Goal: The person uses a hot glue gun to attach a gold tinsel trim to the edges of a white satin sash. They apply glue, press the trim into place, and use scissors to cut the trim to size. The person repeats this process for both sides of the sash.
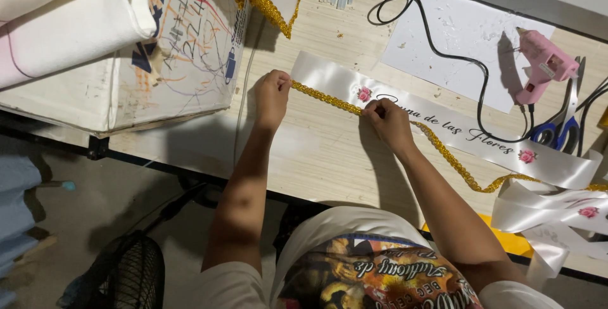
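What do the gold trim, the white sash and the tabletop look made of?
Gold trim, pinched by the left hand and right hand: looks like braided metallic thread, glittery. White sash: probably satin ribbon, with a smooth sheen. Tabletop: seems to be pale wood or laminate, with faint grain.

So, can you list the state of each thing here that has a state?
Left hand: pinching the gold trim at the sash end.
Right hand: pressing the trim onto the sash.
Gold trim: pulled straight between the hands, loose and curving past the right hand.
Sash: laid flat on the table.
Glue gun: standing on white paper, cord attached.
Scissors: lying on the table, blades shut.
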